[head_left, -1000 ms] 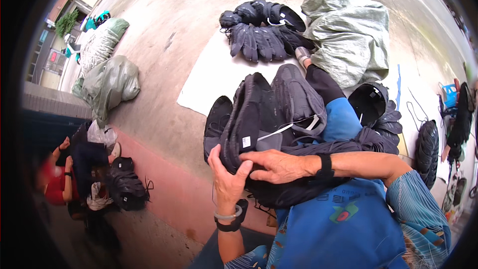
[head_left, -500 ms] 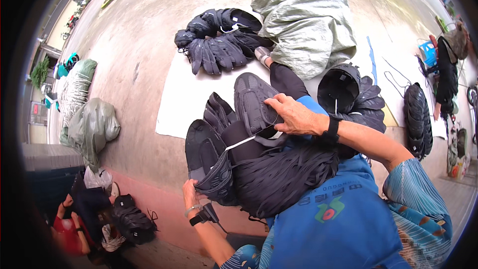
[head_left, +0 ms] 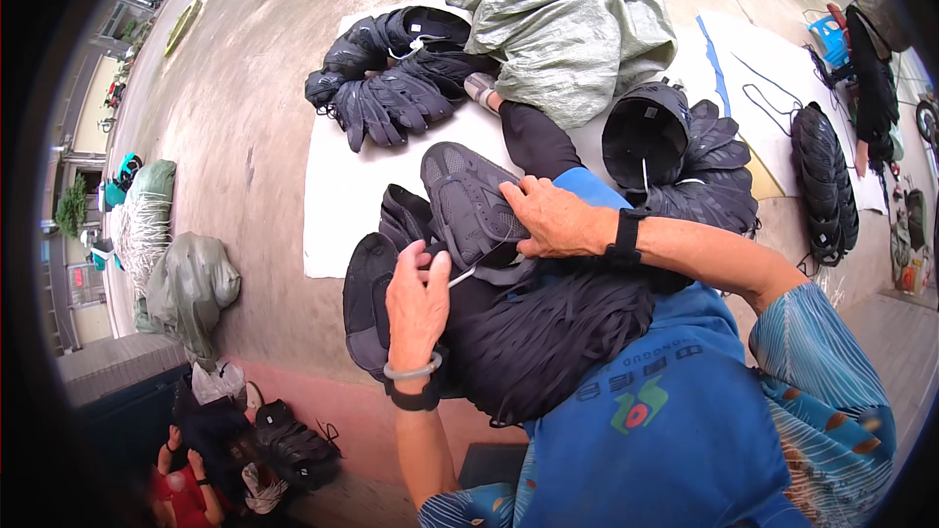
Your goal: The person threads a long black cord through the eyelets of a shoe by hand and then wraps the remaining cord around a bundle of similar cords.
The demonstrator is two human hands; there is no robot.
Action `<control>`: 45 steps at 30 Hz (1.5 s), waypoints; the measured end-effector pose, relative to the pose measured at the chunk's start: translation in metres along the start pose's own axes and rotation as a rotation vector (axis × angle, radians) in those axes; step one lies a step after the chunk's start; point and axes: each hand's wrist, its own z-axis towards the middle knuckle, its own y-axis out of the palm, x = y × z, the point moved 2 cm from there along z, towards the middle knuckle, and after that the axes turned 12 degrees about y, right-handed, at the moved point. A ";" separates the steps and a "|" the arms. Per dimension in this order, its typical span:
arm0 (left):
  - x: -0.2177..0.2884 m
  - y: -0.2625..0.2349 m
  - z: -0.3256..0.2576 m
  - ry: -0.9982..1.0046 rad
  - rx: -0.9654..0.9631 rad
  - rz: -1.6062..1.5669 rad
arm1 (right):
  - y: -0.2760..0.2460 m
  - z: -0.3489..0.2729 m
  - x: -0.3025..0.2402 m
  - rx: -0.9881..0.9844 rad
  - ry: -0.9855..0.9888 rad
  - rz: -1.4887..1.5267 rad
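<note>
My right hand (head_left: pixel 562 220) is closed on the edge of a black mesh shoe upper (head_left: pixel 469 198), held over my lap. A short white cord (head_left: pixel 463 277) shows at its lower end. Close to that cord is my left hand (head_left: pixel 417 305), raised, fingers apart; whether a fingertip touches the cord I cannot tell. Another black shoe upper (head_left: pixel 370 279) lies beside my left hand, partly hidden by it. A third dark upper (head_left: pixel 404 210) sits just behind. A thick bundle of black shoelaces (head_left: pixel 562 328) lies across my lap, next to my blue apron (head_left: pixel 655 411).
Black uppers form a curved row (head_left: pixel 386 103) on a white sheet (head_left: pixel 333 215); another cluster (head_left: pixel 699 181) lies right. Beyond stands a large pale green sack (head_left: pixel 577 29). A stacked row of uppers (head_left: pixel 824 186) lies farther right. A person in red (head_left: pixel 186 494) sits lower left.
My left hand has let go of the left-hand upper and moved up and right to the white cord. My right hand keeps its hold on the mesh upper. The view has shifted slightly.
</note>
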 end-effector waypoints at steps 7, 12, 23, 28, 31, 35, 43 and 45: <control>-0.005 0.031 0.048 -0.086 -0.240 0.237 | 0.006 0.006 0.007 -0.003 -0.017 0.038; -0.027 0.036 0.046 -0.089 -0.202 0.197 | 0.007 0.016 0.018 -0.127 -0.019 0.157; -0.027 0.026 0.006 -0.193 -0.213 0.262 | 0.007 0.021 0.013 -0.406 0.011 0.236; -0.067 0.042 0.023 -0.130 -0.277 0.382 | 0.000 0.021 0.007 -0.485 0.085 0.219; -0.050 0.056 0.036 -0.155 -0.421 0.413 | -0.002 0.024 0.018 -0.478 0.127 0.237; -0.030 0.051 0.033 -0.197 -0.449 0.356 | -0.004 0.018 0.013 -0.479 0.094 0.208; -0.011 0.052 0.057 -0.183 -0.394 0.352 | 0.010 0.033 0.006 -0.185 0.046 0.204; -0.026 0.055 0.059 -0.109 -0.421 0.365 | 0.019 0.039 0.009 -0.182 0.039 0.163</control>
